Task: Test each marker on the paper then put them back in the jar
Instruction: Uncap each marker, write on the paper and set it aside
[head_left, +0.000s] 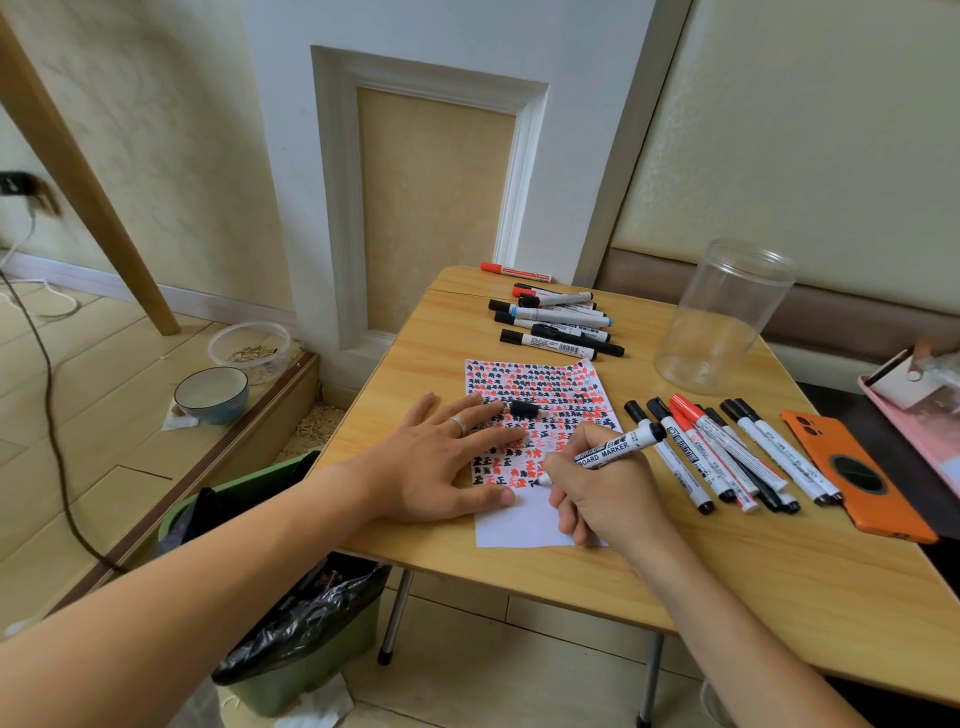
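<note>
Black whiteboard marker (618, 448) was pinched in the right hand (605, 493), tip on paper (524, 525). Left hand (441, 457) lay spread flat. Loose cap (523, 409) at 12 o'clock could roll off.

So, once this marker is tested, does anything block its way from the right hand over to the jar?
Nothing visible does. The right hand holds the marker on the paper; bare table leads to the jar. The capped markers lie nearer the camera than that line.
</note>
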